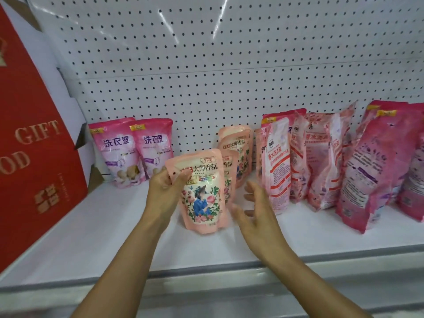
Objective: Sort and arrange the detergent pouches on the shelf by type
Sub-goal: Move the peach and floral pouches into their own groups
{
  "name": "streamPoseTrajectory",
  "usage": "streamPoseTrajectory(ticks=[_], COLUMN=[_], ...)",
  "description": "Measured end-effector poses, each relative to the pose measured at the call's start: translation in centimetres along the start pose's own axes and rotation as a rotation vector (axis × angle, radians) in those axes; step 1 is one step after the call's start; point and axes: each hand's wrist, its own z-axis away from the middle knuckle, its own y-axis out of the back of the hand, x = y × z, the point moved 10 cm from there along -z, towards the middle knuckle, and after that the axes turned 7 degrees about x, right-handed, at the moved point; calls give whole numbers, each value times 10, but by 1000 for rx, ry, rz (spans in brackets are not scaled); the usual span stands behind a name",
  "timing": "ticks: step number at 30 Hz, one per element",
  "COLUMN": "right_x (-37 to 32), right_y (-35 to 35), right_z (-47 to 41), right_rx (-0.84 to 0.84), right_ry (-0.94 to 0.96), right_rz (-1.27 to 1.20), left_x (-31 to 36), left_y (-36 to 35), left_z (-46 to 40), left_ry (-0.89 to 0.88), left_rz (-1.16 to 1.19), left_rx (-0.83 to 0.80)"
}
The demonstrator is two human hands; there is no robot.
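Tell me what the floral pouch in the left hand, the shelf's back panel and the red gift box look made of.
Peach floral detergent pouch: likely glossy plastic film; it shines and creases. White perforated back panel: probably painted metal pegboard, with regular holes and glare streaks. Red gift box: apparently matte cardboard with gold lettering.

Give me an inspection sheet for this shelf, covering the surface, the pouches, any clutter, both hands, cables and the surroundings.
Surface: white shelf, bare at the front left.
Job's things: two pink pouches standing at back left; peach floral pouches in the middle; mixed pink pouches crowded and leaning on the right.
Clutter: nothing seen.
Grippers: left hand pinches the front floral pouch at its top corner; right hand open beside it, contact unclear.
Cables: nothing seen.
Surroundings: white pegboard behind; red gift box at left.
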Motion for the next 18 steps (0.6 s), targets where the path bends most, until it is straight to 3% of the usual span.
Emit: streamPoseTrajectory(ticks=[7,14,18], right_x=[5,7,8], right_y=[-17,-18,-12], right_z=[-32,-37,-21], right_rx=[3,19,43], right_ry=[-208,-170,-184], right_rz=[-246,-185,-260], left_x=[-29,-33,-28], left_y=[-1,17,43], left_z=[49,46,48], left_ry=[169,164,122], left_rz=[-39,-75,-70], left_rx=[-201,-59,150])
